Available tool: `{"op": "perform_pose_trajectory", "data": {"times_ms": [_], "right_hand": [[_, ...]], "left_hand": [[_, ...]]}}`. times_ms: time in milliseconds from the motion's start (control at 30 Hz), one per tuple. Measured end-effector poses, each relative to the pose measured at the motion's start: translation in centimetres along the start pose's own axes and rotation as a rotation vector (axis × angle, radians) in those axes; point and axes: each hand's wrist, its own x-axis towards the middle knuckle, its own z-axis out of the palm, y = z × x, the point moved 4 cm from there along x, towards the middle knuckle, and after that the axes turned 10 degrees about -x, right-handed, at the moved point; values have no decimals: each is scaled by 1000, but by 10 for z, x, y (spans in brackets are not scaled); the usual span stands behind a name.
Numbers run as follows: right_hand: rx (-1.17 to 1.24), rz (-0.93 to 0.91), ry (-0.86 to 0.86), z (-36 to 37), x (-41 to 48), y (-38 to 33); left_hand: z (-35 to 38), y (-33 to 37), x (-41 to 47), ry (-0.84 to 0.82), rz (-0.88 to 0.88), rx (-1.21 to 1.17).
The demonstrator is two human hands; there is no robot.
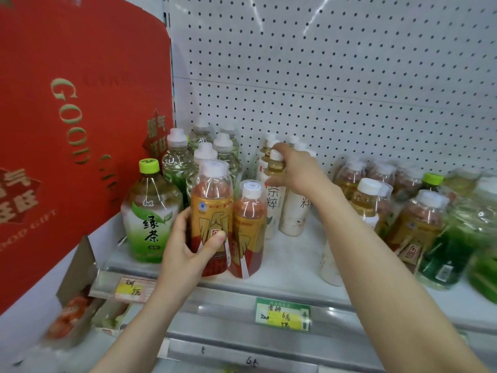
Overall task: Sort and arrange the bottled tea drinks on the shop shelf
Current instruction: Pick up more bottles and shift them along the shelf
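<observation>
The left hand (pixel 185 249) has its grip closed round the lower body of an orange-labelled tea bottle (pixel 211 214), thumb across the front of the label, fingers hidden behind. That bottle stands upright at the front of the shelf (pixel 290 267), touching a twin orange-labelled bottle (pixel 248 227) at its 3 o'clock. At its 9 o'clock stands a green tea bottle (pixel 150 211) with a lime cap, and at 12 o'clock a cluster of clear bottles (pixel 204 154) with white caps. The right hand (pixel 297 168) reaches further back, its grip pinched on the neck of a white-labelled tea bottle (pixel 274 189), just below the cap. At 3 o'clock of that hand, blurred mixed bottles (pixel 408 208) crowd the shelf. A red gift box (pixel 67 117) fills the 9 o'clock side.
</observation>
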Motion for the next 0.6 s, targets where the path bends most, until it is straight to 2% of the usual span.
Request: {"op": "perform_pose_trajectory", "data": {"times_ms": [133, 200, 267, 333, 367, 400, 433, 500, 600], "right_hand": [[-100, 26, 9, 10, 16, -2], [-193, 23, 73, 8, 6, -1], [-177, 3, 292, -4, -22, 4], [-115, 1, 678, -26, -66, 18], [-102, 29, 835, -33, -88, 30], [-107, 85, 917, -35, -106, 44], [-117, 157, 918, -34, -119, 59], [-85, 266, 757, -19, -130, 83], [126, 246, 474, 1, -135, 89]], "left_hand": [[-1, -1, -5, -6, -2, -10], [-1, -3, -8, -17, -9, -19], [-1, -5, -10, -25, -12, -25], [-1, -6, -11, -24, -16, -34], [-1, -7, -12, -22, -16, -41], [-1, -8, -12, -23, -17, -47], [-1, -9, -11, -24, -17, -56], [0, -9, -12, -23, -19, -68], [1, -9, -13, -20, -10, -81]]}}
